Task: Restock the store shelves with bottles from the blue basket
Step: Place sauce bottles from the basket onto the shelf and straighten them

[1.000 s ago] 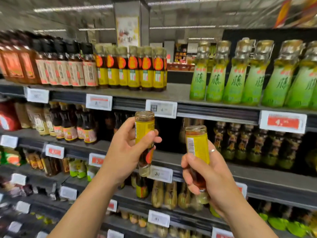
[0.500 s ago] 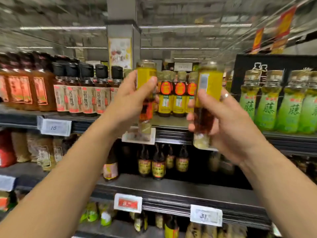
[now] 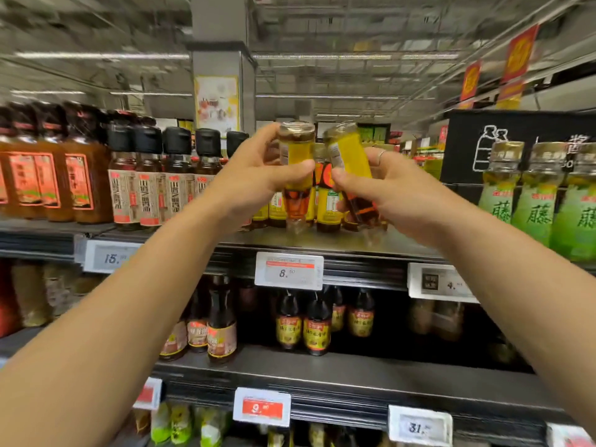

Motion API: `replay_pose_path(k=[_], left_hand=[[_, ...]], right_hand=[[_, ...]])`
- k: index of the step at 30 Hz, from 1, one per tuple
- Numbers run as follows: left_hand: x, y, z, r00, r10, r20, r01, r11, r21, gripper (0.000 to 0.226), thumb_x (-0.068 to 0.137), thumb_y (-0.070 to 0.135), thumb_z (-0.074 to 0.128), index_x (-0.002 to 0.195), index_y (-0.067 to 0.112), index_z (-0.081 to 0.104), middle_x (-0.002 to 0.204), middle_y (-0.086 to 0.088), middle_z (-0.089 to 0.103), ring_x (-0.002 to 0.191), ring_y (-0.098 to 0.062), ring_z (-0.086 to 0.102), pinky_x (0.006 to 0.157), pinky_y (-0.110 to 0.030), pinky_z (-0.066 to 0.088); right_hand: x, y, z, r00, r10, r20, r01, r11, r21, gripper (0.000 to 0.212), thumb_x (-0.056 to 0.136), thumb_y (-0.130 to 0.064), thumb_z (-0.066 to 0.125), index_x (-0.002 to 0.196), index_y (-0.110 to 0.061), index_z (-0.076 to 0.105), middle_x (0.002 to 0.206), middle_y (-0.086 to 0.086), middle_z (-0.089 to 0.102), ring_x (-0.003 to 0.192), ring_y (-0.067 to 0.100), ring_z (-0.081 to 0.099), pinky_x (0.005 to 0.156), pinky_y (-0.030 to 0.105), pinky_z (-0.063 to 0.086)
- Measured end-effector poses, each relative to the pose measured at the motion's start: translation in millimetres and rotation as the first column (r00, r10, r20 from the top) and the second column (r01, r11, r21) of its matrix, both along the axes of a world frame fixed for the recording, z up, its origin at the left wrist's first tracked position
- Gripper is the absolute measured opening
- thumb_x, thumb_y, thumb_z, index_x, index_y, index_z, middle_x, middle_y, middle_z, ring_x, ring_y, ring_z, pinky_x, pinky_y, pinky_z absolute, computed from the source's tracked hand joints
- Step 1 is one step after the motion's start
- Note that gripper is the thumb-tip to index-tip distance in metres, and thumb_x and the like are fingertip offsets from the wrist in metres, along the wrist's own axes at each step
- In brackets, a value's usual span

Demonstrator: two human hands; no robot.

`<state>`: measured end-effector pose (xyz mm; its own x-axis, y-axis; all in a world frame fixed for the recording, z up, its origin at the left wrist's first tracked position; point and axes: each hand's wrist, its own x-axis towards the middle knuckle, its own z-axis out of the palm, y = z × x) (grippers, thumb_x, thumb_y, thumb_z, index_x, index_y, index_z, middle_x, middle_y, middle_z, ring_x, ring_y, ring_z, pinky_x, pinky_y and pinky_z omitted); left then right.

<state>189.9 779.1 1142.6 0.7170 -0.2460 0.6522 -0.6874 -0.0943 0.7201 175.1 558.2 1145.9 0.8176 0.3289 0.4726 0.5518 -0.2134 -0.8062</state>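
I see my left hand (image 3: 254, 179) with its grip curled round a yellow-labelled bottle (image 3: 296, 169), upside down over the top shelf (image 3: 322, 241). Just beside it, my right hand (image 3: 396, 191) grips a second bottle (image 3: 350, 162), tilted, in front of matching shelved bottles (image 3: 327, 204).

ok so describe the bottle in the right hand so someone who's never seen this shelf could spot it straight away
Start at the top shelf, in the gap between the dark black-capped bottles and the green-labelled bottles. Two hands hold yellow-labelled bottles upside down above the 8.50 price tag. The right hand grips the right bottle, which leans left, while the left hand's bottle stands near vertical.
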Motion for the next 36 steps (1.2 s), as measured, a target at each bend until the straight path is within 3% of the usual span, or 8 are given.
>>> replay_pose_path(k=[5,12,17,21,26,30,33,36], left_hand=[[-17.9,9.3,-3.1,0.977,0.127,0.169,-0.151,0.979,0.139,0.048,0.082,0.037,0.079,0.125,0.041,0.057,0.116,0.01,0.071,0.105,-0.016,0.068,0.088,-0.03,0.051],[-28.7,2.2,-26.1,0.97,0.189,0.155,-0.214,0.963,0.163,0.052,0.093,0.016,0.072,0.132,0.044,0.05,0.12,0.013,0.065,0.078,-0.02,0.075,0.051,-0.035,0.056],[-26.7,-1.6,-39.5,0.998,0.057,0.022,-0.056,0.997,-0.046,0.051,0.089,-0.006,0.071,0.126,0.027,0.06,0.123,-0.009,0.065,0.102,-0.032,0.073,0.079,-0.045,0.063],[-25.5,0.6,-44.9,0.996,-0.048,-0.071,0.038,0.99,-0.134,0.059,0.073,0.001,0.084,0.127,0.013,0.061,0.124,-0.016,0.066,0.112,-0.038,0.068,0.096,-0.049,0.056],[-24.6,-6.6,-45.8,0.955,-0.209,-0.211,0.103,0.899,-0.425,0.045,0.091,0.033,0.072,0.113,-0.005,0.064,0.127,-0.014,0.064,0.122,-0.045,0.06,0.095,-0.058,0.054],[-18.3,-8.5,-50.0,0.978,-0.084,-0.194,0.014,0.942,-0.336,0.003,0.089,0.017,0.074,0.089,0.013,0.073,0.128,0.001,0.069,0.12,-0.039,0.064,0.089,-0.053,0.059],[-15.1,-7.2,-51.4,0.989,-0.057,-0.139,0.01,0.948,-0.318,0.028,0.086,0.003,0.074,0.106,0.021,0.068,0.134,-0.003,0.061,0.123,-0.033,0.061,0.087,-0.049,0.06],[-13.5,-8.9,-50.9,0.989,-0.002,-0.148,-0.043,0.953,-0.299,0.056,0.076,0.0,0.08,0.12,0.03,0.061,0.135,0.0,0.058,0.123,-0.029,0.061,0.086,-0.047,0.06]], right_hand=[[0.4,-32.0,22.6,0.854,-0.058,0.517,0.373,0.759,-0.533,0.046,0.085,-0.046,0.079,0.125,-0.042,0.057,0.107,-0.013,0.069,0.096,0.013,0.064,0.08,0.032,0.047],[3.5,-27.4,31.9,0.579,0.264,0.771,0.755,0.185,-0.63,0.051,0.088,-0.026,0.074,0.133,-0.047,0.058,0.124,-0.009,0.061,0.128,0.028,0.044,0.11,0.06,0.025],[6.7,-15.5,27.8,0.481,0.486,0.73,0.831,0.012,-0.556,0.032,0.096,-0.025,0.065,0.123,-0.042,0.066,0.115,-0.009,0.062,0.127,0.03,0.043,0.112,0.072,0.018],[10.1,-6.3,25.0,0.481,0.53,0.698,0.846,-0.071,-0.528,0.027,0.099,-0.028,0.06,0.124,-0.039,0.066,0.121,-0.009,0.06,0.134,0.029,0.039,0.113,0.072,0.017],[8.8,-10.4,19.4,0.434,0.544,0.718,0.859,-0.01,-0.511,0.039,0.096,-0.024,0.064,0.131,-0.04,0.062,0.138,-0.007,0.057,0.152,0.031,0.023,0.115,0.075,0.005],[0.4,-31.9,8.3,0.328,0.34,0.882,0.806,0.387,-0.449,0.065,0.074,-0.004,0.065,0.133,-0.03,0.061,0.146,0.006,0.053,0.149,0.036,0.031,0.117,0.067,0.013],[-2.8,-46.7,-14.6,0.566,-0.145,0.812,0.614,0.731,-0.297,0.049,0.074,-0.01,0.075,0.116,-0.029,0.057,0.117,-0.001,0.06,0.115,0.026,0.054,0.101,0.049,0.046],[2.6,-39.4,-38.4,0.846,-0.378,0.378,0.469,0.863,-0.187,0.048,0.077,-0.046,0.082,0.108,-0.033,0.049,0.101,-0.014,0.061,0.089,0.008,0.062,0.072,0.026,0.048]])
